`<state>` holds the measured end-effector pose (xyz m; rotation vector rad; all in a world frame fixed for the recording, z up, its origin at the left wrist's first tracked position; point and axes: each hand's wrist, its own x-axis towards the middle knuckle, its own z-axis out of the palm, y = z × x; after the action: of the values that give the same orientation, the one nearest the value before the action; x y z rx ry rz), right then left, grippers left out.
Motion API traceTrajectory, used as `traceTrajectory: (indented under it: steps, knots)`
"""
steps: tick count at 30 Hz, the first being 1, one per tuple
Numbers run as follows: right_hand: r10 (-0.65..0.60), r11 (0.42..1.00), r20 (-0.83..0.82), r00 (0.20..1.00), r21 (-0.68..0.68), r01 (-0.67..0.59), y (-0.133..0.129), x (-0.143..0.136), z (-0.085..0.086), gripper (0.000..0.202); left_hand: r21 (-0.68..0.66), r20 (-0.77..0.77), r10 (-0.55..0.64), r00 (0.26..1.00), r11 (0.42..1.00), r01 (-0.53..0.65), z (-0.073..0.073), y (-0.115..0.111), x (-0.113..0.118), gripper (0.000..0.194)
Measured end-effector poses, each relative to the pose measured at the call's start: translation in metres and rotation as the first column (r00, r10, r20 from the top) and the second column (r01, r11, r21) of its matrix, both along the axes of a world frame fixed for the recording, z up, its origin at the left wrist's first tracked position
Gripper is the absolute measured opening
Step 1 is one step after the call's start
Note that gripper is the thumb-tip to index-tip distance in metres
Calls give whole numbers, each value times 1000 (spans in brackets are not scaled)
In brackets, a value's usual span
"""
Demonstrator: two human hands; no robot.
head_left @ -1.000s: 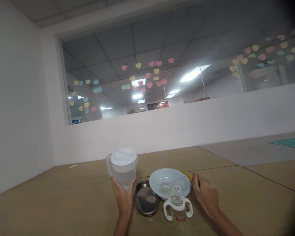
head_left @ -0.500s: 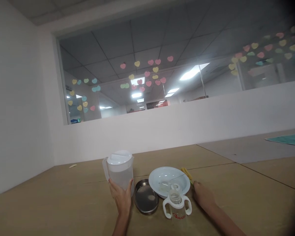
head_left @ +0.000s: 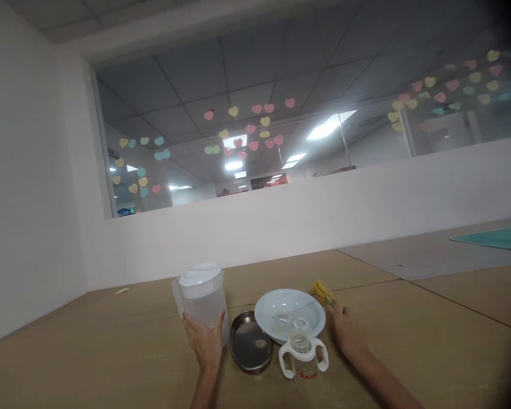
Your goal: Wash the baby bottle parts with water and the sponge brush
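Observation:
My left hand (head_left: 205,341) is wrapped round the lower side of a translucent plastic pitcher (head_left: 203,307) with a white lid. The pitcher looks upright, its handle on the left. In my closed right hand (head_left: 348,335) is a brush with a yellow head (head_left: 322,289); a bit of green shows beside my fingers, which hide the rest. Between the hands are an oval metal tray (head_left: 251,355) and a white bowl (head_left: 266,309) with a clear piece inside. A clear baby bottle (head_left: 305,363), lidless, with white side handles, stands in front of the bowl.
A wooden table (head_left: 123,352) reaches to a white wall (head_left: 272,221) with a wide window above. At the back left lies a small pale flat piece (head_left: 121,291). A green cloth (head_left: 498,236) is at the far right.
The yellow brush head has risen slightly beside the bowl and shows more. My left hand and the pitcher have shifted a little to the left. The whole view has also drifted slightly.

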<state>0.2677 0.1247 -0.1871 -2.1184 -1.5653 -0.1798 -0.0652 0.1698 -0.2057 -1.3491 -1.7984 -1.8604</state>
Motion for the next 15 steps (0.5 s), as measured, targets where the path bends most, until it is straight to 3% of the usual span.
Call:
traceTrajectory:
  steps: [2, 3, 5, 6, 7, 8, 10, 12, 15]
  knots:
    - [-17, 1000, -5, 1000, -1, 17, -1, 0, 2, 51, 73, -2, 101, 995, 992, -101, 8, -9, 6, 105]
    - [-30, 1000, -4, 1000, 2, 30, -2, 0, 3, 52, 160, -55, 103, 993, 983, -93, 14, -13, 11, 101]
    - [-61, 998, 5, 998, 15, 60, -3, 1, 3, 54, 311, -181, 2, 983, 949, 55, 27, -20, 27, 83]
    - [-73, 997, 10, 997, 27, 73, -3, 2, 3, 55, 324, -260, -88, 962, 930, 173, 34, -22, 38, 67]
    - [-81, 996, 10, 997, 41, 80, -3, 3, 2, 55, 259, -371, -224, 901, 907, 332, 42, -22, 51, 51]
    - [-85, 995, 2, 996, 51, 85, -3, 4, 2, 55, 116, -475, -386, 791, 863, 491, 49, -20, 65, 40]
    - [-93, 993, -39, 995, 63, 95, -4, 6, 2, 55, -266, -539, -663, 520, 720, 641, 63, -14, 95, 39]
    - [-98, 992, -89, 991, 77, 105, -6, 7, 3, 54, -570, -493, -809, 319, 578, 584, 72, -8, 123, 42]
    - [-93, 989, -139, 986, 105, 108, -10, 6, 6, 49, -659, -463, -840, 283, 540, 524, 75, -3, 149, 37]
